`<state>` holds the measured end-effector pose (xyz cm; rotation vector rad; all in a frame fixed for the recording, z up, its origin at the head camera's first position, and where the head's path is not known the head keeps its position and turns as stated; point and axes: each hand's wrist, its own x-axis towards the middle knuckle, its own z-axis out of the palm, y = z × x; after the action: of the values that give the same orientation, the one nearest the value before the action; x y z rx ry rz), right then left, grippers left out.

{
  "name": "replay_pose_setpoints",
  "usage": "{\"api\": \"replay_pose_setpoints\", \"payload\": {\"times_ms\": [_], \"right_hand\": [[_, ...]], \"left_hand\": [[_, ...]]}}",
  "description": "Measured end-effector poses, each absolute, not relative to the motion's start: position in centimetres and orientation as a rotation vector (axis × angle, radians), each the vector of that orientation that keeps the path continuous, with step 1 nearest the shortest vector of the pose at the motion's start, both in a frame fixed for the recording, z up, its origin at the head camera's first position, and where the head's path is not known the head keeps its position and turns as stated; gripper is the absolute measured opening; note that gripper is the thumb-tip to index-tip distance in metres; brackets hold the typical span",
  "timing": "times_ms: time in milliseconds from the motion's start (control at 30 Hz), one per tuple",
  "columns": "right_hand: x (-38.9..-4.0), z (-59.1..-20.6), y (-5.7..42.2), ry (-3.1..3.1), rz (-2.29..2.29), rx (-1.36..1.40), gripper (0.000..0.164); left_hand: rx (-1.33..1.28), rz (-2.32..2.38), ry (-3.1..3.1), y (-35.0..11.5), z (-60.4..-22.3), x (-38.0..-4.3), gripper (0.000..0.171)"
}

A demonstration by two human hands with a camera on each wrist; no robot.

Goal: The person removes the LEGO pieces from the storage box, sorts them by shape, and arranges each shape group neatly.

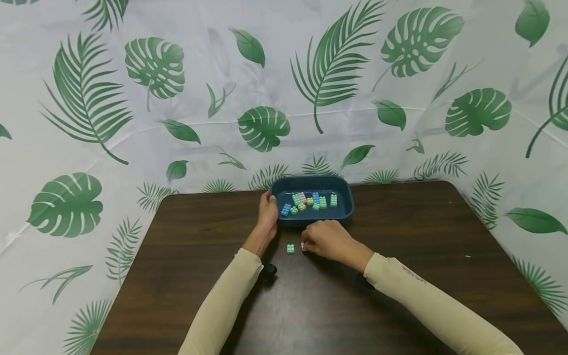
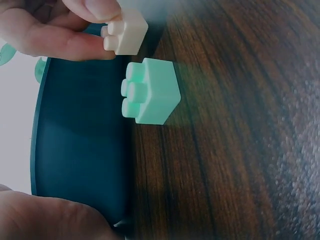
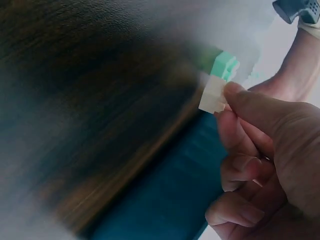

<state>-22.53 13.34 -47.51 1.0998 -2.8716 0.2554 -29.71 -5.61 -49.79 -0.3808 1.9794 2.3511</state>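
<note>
My right hand pinches a cream toy building brick between thumb and fingertips, close over the table in front of the blue tub. Just left of it a mint-green building brick stands on the tabletop, studs up. In the right wrist view the cream brick overlaps the green brick. My left hand grips the left end of the tub, thumb at the rim; its other fingers are mostly hidden. Inside the tub lie several blue, green, pink and yellow bricks.
The dark wood-grain table reaches back to a white cloth backdrop with green leaves. The tub stands near the table's back edge. A black wrist device is on the left wrist. A small yellowish speck lies at the right.
</note>
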Motion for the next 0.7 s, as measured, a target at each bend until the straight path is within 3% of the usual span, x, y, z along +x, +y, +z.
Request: {"api": "replay_pose_setpoints", "payload": {"times_ms": [700], "right_hand": [[-22.4,-48.9,13.1,-2.871,0.222,1.112,0.007]], "left_hand": [[-0.383,2.334,2.019,-5.3,-49.6,-29.5,0.046]]}}
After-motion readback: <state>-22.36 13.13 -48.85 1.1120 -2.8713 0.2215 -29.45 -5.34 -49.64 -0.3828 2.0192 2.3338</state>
